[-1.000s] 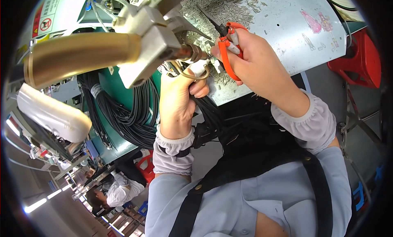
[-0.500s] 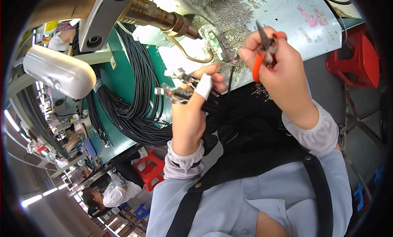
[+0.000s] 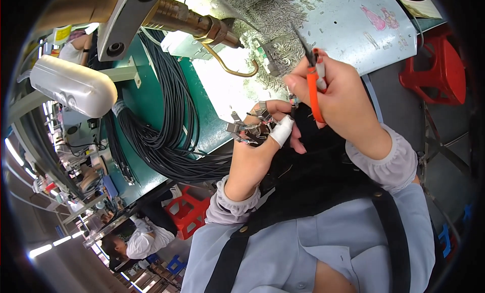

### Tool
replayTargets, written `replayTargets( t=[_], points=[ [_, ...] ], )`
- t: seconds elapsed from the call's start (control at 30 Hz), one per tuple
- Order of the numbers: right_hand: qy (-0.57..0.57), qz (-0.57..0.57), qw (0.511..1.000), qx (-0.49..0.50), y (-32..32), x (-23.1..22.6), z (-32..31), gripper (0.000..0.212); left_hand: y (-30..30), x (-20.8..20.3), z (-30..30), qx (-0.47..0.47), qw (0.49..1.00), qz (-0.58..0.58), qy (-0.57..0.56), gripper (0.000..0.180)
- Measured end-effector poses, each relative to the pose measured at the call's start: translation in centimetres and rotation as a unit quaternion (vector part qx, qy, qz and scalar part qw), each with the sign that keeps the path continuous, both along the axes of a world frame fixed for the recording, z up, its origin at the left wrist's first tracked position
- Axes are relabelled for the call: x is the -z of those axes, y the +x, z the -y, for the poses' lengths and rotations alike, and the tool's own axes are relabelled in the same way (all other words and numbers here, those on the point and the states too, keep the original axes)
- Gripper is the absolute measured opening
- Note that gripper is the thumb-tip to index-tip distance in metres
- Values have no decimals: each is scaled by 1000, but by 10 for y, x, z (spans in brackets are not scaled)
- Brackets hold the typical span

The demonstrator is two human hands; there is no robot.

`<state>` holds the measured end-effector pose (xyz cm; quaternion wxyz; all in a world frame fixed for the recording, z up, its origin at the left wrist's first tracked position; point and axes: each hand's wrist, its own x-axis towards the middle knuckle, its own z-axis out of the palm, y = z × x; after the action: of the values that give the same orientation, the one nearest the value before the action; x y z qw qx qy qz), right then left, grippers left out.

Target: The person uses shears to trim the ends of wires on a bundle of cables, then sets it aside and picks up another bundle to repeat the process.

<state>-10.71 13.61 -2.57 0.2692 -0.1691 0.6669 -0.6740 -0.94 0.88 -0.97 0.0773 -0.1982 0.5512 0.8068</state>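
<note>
My left hand [image 3: 252, 164], a white wrap [image 3: 281, 131] on its thumb, is closed around several black cables. Small metal connectors [image 3: 235, 127] with coloured wires stick out on its left side. My right hand [image 3: 348, 98] grips an orange-handled tool [image 3: 313, 93] with a long dark pointed tip, perhaps scissors or pliers; which one I cannot tell. Its thumb and forefinger meet close to one cable end [image 3: 293, 99], where small coloured wires show between the two hands. Whether the right fingertips touch that end is unclear.
A machine with a brass-coloured cylinder [image 3: 177, 17] and bent tube overhangs the work spot. Small metal pieces [image 3: 268, 12] are heaped on the bench. A thick cable bundle [image 3: 161, 126] lies left, beneath a white lamp [image 3: 73, 85]. Red stools [image 3: 439, 73] stand nearby; another person [image 3: 146, 240] sits lower left.
My left hand has moved right and slightly down with its cables, closer to my right hand. The right hand has shifted slightly left and down, and the tool has turned in its grip.
</note>
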Motion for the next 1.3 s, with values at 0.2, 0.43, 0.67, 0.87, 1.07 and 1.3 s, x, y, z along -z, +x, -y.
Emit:
replayTargets(
  t=[0.2, 0.43, 0.67, 0.87, 1.07, 1.3],
  points=[
    [-10, -588, 800, 121, 2, 23, 5, 25, -4, -3, 9, -29, 994, -9, 107, 32],
    [43, -615, 785, 63, 10, 23, -11, 28, -2, -7, 22, -33, 995, 27, 93, 26],
    [5, -485, 874, -20, 7, 23, -18, 22, -2, -12, 7, -45, 978, 32, -202, 14],
    [35, -413, 910, 11, 6, 21, -15, 22, -7, -8, 7, -95, 990, 86, -50, 12],
    [5, -537, 842, 53, 8, 12, -15, 23, -3, -7, 3, -124, 990, 44, -46, 12],
    [45, -551, 833, 15, 10, 15, -18, 22, 0, -3, 3, -104, 978, 45, -174, 15]
  ],
)
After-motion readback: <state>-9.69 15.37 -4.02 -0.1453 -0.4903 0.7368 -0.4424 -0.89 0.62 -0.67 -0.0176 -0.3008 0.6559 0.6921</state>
